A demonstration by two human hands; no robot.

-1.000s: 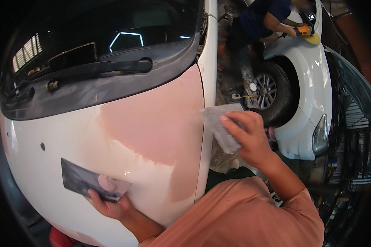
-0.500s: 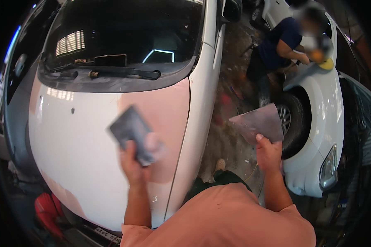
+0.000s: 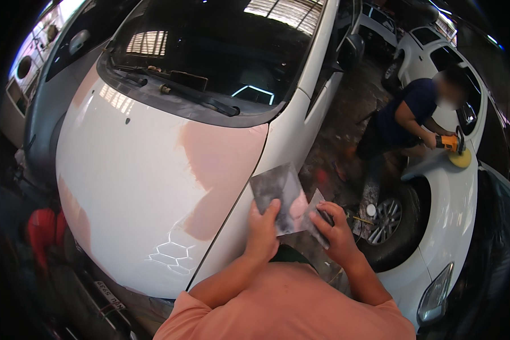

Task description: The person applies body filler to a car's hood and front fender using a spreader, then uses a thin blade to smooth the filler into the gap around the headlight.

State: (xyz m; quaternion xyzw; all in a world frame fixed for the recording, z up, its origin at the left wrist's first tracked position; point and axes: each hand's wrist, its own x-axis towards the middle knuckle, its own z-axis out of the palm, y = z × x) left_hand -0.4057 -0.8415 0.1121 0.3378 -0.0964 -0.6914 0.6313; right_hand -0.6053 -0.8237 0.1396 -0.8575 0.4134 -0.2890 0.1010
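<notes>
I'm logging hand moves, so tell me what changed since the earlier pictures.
The left hand carried the plate rightward from over the hood; the right hand swung the spreader right, then back left beside the putty. Nothing was taken or let go. The pink patch and the co-worker's hold on the polisher stayed.

left hand [image 3: 263, 229]: gripping | right hand [image 3: 339, 233]: fingers [image 3: 330, 209] curled | forearms [image 3: 228, 279]: angled inward

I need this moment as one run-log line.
left hand: holds mixing board bearing pink paste; right hand: holds flat spreader near paste; white hood: pink patches
</notes>
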